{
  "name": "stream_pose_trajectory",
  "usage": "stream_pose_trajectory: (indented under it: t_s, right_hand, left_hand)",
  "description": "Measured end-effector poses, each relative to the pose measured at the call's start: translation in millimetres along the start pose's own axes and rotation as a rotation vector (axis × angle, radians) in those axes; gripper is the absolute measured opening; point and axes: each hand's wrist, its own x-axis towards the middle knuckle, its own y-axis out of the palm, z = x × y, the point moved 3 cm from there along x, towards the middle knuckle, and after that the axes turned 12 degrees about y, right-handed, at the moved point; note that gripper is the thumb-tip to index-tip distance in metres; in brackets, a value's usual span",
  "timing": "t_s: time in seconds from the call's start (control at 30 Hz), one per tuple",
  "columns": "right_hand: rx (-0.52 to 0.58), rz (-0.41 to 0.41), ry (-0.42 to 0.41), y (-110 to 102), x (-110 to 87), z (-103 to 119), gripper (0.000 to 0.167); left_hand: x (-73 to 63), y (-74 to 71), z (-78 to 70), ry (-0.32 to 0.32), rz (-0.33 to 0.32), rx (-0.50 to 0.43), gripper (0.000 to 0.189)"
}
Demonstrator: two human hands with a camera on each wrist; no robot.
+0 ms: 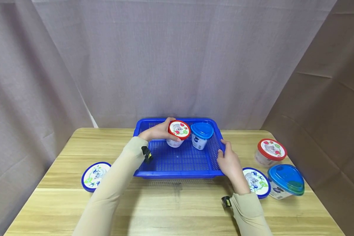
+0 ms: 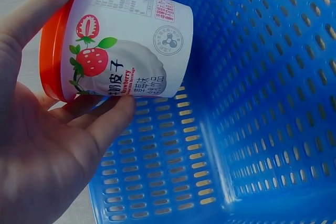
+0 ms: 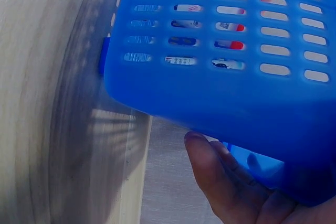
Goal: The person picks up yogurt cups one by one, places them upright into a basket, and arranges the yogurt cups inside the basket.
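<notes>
Left hand point(image 1: 160, 131) is curled round the red-lidded cup point(image 1: 180, 130) inside the basket point(image 1: 178, 173); right hand point(image 1: 230, 163) grips the basket's right rim. Tbh I'd steady that rim and avoid bumping the blue-lidded cup point(image 1: 201, 134) in there.

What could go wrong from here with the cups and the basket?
The left hand could knock the red-lidded cup it holds into the blue-lidded cup close beside it. If the right hand, on the rim of the basket, pulls, both cups might be jostled. The right sleeve might bump the nearby round tub.
</notes>
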Motion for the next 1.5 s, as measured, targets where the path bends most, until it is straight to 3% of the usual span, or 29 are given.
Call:
stream_pose_trajectory:
  t_s: [0.6,1.07,1.5]
  right_hand:
    - [0.003,0.002,0.012,1,0.2,-2,0.049]
    - [0.005,0.023,0.033,0,-0.1,-2,0.05]
    - [0.001,0.014,0.026,0,0.3,-1,0.05]
  left_hand:
    - [4.5,12.8,2.2,0.012,0.081,-0.063,0.103]
    - [3.3,9.8,2.5,-0.022,0.11,-0.089,0.102]
    - [0.5,10.4,3.5,-0.046,0.136,-0.038,0.102]
